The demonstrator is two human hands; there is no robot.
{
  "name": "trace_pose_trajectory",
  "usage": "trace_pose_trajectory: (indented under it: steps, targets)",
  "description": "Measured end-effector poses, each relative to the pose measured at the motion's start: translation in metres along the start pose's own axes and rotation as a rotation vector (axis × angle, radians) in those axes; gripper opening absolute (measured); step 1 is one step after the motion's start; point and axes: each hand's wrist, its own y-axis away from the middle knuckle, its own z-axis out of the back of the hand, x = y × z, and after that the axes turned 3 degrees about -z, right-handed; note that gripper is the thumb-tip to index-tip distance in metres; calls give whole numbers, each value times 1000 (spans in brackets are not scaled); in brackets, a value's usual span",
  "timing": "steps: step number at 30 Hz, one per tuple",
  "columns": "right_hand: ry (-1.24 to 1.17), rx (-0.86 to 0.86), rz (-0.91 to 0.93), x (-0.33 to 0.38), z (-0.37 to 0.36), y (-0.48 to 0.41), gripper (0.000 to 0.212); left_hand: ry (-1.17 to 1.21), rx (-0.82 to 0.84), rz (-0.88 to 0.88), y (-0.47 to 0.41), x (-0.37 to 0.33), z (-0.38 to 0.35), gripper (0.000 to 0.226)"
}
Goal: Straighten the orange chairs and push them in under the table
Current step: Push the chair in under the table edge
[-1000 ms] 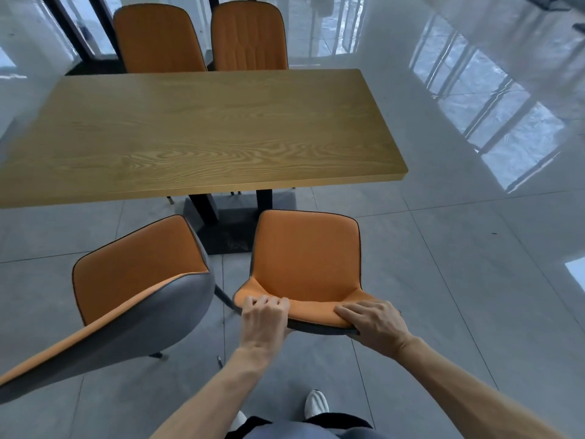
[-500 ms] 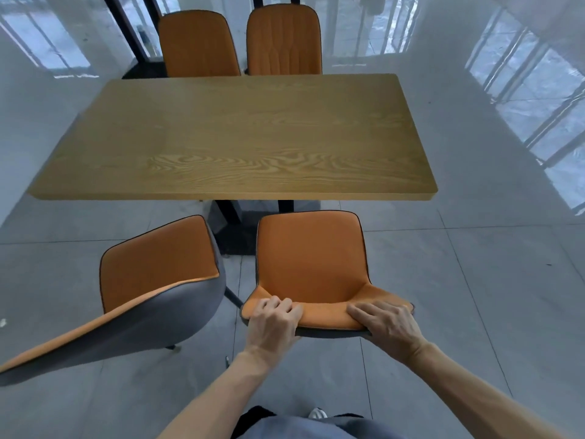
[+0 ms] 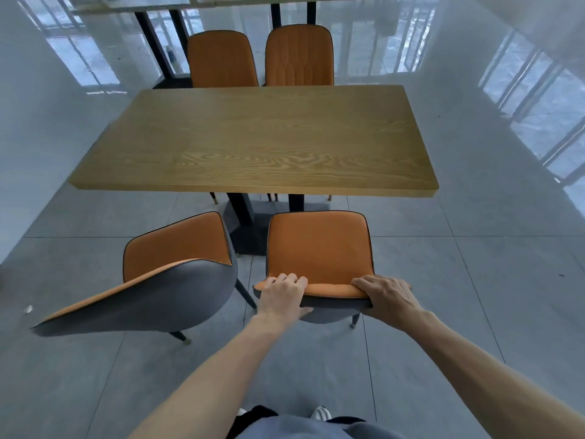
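Left hand point(image 3: 282, 296): clamped on backrest top of chair point(image 3: 319, 248), near side of table point(image 3: 259, 137).
Right hand point(image 3: 387, 294): same backrest gripped.
Second chair point(image 3: 171, 270): left of it, skewed.

A glossy grey tiled floor point(image 3: 443, 280) filled the view, and it served as the landmark for the rest. On its left part, near the picture's edge, lay a small white scrap point(image 3: 29, 309). At its far end stood a second bench point(image 3: 196, 2) on black legs point(image 3: 148, 33). Bright window reflections point(image 3: 544, 122) streaked its right side. At its near edge showed a white shoe point(image 3: 321, 412) and grey trousers point(image 3: 304, 429).
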Motion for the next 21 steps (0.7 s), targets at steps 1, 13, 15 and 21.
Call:
trace_pose_trajectory:
  steps: [1, 13, 15, 21]
  targets:
    - [-13, 42, -36, 3, 2, -1, 41, 2, 12, 1, 2, 1, 0, 44]
    - [15, 164, -13, 110, 70, -32, 13, -80, -103, 41, 45, 36, 47, 23]
    - [-8, 69, 12, 136, 79, -42, 15, -69, -153, 56, 56, 45, 56, 22]
    - [-54, -7, 78, 198, 80, -70, 23, 1, -229, 147, 93, 92, 73, 22]
